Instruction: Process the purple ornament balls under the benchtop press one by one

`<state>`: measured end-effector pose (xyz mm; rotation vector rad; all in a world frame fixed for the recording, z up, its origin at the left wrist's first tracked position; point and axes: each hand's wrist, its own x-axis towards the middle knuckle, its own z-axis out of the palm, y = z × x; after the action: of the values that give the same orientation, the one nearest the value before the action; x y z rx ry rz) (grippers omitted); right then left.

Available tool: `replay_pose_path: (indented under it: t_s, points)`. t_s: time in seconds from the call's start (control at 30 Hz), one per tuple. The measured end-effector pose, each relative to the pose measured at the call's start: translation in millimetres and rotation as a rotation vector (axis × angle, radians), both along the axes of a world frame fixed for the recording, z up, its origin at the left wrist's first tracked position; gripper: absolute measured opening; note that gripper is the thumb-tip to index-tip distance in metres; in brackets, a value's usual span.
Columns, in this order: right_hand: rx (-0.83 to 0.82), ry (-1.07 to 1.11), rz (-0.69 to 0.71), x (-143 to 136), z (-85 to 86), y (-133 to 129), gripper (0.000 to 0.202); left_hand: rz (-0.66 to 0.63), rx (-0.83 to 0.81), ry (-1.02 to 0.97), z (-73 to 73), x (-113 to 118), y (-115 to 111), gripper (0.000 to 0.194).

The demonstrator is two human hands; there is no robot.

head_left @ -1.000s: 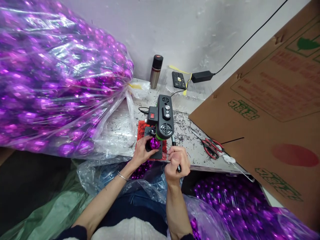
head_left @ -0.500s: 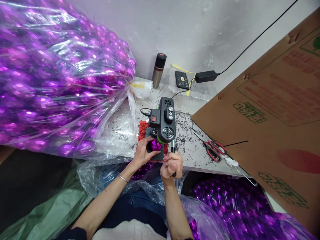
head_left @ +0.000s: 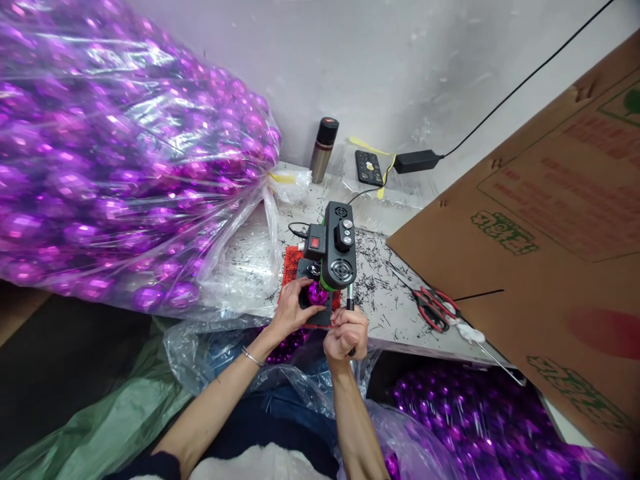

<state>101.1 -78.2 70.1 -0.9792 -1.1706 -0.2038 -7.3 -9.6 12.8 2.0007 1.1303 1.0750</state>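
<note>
A small black bench drill press (head_left: 341, 243) with a red switch stands on a red mat (head_left: 290, 265) at the table's front edge. Under its head sits a shiny purple bauble (head_left: 317, 293) on the black base (head_left: 320, 317). My left hand (head_left: 293, 308) holds the bauble from the left, between thumb and fingers. Wrapped round the black grip of the machine's lever (head_left: 351, 301) is my right hand (head_left: 346, 335), closed. The drill tip and the far side of the bauble are hidden by the machine's head.
A large clear bag of purple baubles (head_left: 125, 167) fills the left. Behind stand a flask (head_left: 324, 150), a phone (head_left: 369, 167) and a power adapter (head_left: 417, 161). Red-handled scissors (head_left: 435, 308) lie before a cardboard box (head_left: 525, 253). Another bauble bag (head_left: 475, 413) sits below, right. Black shavings (head_left: 373, 280) litter the table.
The whole view has shifted a little, so everything appears slightly lower and to the right. Both hands keep their holds on the bauble and the lever.
</note>
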Motion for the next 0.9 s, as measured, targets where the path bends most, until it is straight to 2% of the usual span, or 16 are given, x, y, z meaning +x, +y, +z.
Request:
replay_pose_path:
  t_s: [0.17, 0.23, 0.3, 0.4, 0.47, 0.53, 0.6, 0.67, 0.7, 0.77, 0.83, 0.9]
  points:
    - [-0.016, -0.069, -0.009, 2.8, -7.0, -3.0, 0.038, -0.005, 0.006, -0.017, -0.8, 1.8, 1.0, 0.063]
    - [-0.047, -0.085, -0.042, 3.1, -3.6, -5.4, 0.04, -0.006, 0.007, -0.021, -1.1, 3.4, 2.1, 0.063]
    - [-0.07, -0.051, -0.066, 2.4, 9.5, -7.2, 0.041, -0.01, 0.008, -0.031, -0.9, 5.2, 3.8, 0.064]
    - [-0.098, 0.058, -0.083, 0.8, 45.5, -7.5, 0.039, -0.021, -0.015, -0.055, 0.6, 4.5, 2.9, 0.065]
    - [-0.142, 0.123, -0.07, 0.1, 70.7, -6.5, 0.038, -0.039, -0.034, -0.069, 2.0, -2.3, -4.6, 0.063]
    - [-0.178, 0.124, -0.061, -0.2, 87.5, -5.9, 0.038, -0.076, -0.04, -0.062, 3.9, -16.1, -17.2, 0.06]
    - [-0.18, 0.091, -0.07, -0.4, 91.8, -6.6, 0.039, -0.115, -0.038, -0.026, 7.8, -35.8, -29.0, 0.066]
    - [-0.161, 0.042, -0.089, -0.8, 85.8, -8.4, 0.039, -0.112, -0.036, 0.022, 15.2, -58.0, -30.3, 0.074]
    - [-0.149, 0.019, -0.097, -1.2, 80.7, -9.4, 0.04, -0.08, -0.037, 0.039, 20.4, -68.9, -24.5, 0.072]
    - [-0.131, -0.011, -0.105, -1.9, 70.2, -11.1, 0.039, 0.051, -0.048, 0.052, 33.1, -88.3, 1.0, 0.054]
    - [-0.123, -0.019, -0.102, -2.5, 62.7, -12.0, 0.038, 0.22, -0.079, 0.066, 46.9, -103.4, 39.7, 0.045]
    - [-0.127, -0.018, -0.097, -2.8, 59.6, -12.1, 0.037, 0.335, -0.136, 0.17, 59.0, -113.2, 79.9, 0.043]
